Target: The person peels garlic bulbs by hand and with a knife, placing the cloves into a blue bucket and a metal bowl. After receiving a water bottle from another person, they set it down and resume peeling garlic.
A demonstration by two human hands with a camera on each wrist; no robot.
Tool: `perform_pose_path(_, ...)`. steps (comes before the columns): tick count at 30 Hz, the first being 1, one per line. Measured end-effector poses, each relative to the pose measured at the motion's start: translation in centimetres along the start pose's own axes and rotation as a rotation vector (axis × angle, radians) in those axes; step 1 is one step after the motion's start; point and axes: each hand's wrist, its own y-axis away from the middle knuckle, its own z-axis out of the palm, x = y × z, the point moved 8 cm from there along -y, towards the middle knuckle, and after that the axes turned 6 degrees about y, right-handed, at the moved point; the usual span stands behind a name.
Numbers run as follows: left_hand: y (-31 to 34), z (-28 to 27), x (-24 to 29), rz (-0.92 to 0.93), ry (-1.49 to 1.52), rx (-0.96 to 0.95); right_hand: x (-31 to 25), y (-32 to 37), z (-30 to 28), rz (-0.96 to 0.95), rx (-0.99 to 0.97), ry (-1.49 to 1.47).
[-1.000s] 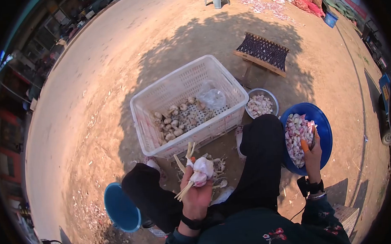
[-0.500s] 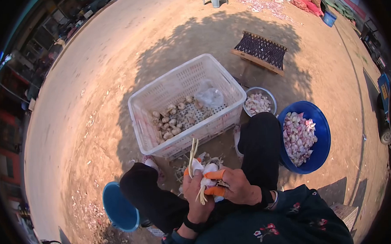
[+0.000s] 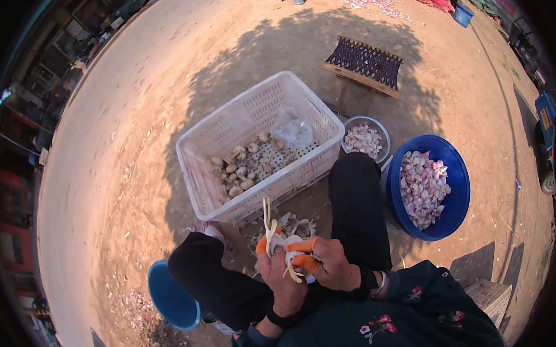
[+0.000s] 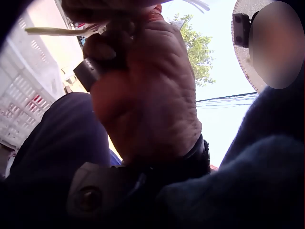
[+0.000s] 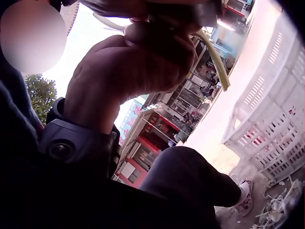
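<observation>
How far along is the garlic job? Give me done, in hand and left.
Done: a heap of cloves fills the blue basin, with more in the metal bowl. In hand: the left hand and right hand both grip one garlic bulb with its stalks, over the lap. Left: a thin layer of bulbs covers part of the white crate floor, so it looks mostly done.

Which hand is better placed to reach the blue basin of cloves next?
Probably the right hand. It and the left hand both grip the garlic bulb, but the blue basin sits on its side; the left would have to cross the body.
</observation>
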Motion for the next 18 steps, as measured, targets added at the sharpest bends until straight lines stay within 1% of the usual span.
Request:
perform_pose_path(1,0.1,-0.3,-0.3,0.001,0.005,0.032,0.6,-0.1,-0.1,0.074,0.018,-0.062)
perform_pose_path(2,0.2,-0.6,-0.5,0.004,0.009,0.063,0.6,-0.5,-0.1,0.072,0.020,-0.063)
perform_pose_path(4,0.2,0.8,1.0,0.014,0.031,0.074,1.2,-1.2,0.1,0.107,-0.008,-0.041)
perform_pose_path(5,0.2,1.1,1.6,0.020,0.055,0.089,1.8,-1.3,0.3,0.170,-0.051,-0.085)
perform_pose_path(6,0.0,0.9,1.7,0.020,0.053,0.084,1.5,-1.5,0.0,0.168,-0.047,-0.085)
perform_pose_path(8,-0.5,1.0,0.8,-0.128,0.166,-0.012,2.7,-1.4,0.5,0.453,-0.115,-0.315)
perform_pose_path(9,-0.7,0.8,0.9,-0.124,0.168,-0.016,2.9,-1.5,0.2,0.448,-0.115,-0.314)
perform_pose_path(11,-0.8,1.1,0.5,-0.145,0.121,-0.102,4.7,-0.5,0.9,0.682,-0.191,-0.553)
perform_pose_path(15,-0.9,1.4,0.5,-0.104,0.088,-0.105,4.3,-0.6,0.8,0.710,-0.157,-0.498)
perform_pose_path(17,-0.8,1.2,0.4,-0.118,0.121,-0.056,4.2,-1.2,0.7,0.545,-0.104,-0.530)
perform_pose_path(18,-0.9,0.8,0.4,-0.119,0.119,-0.057,4.4,-1.0,0.6,0.545,-0.102,-0.531)
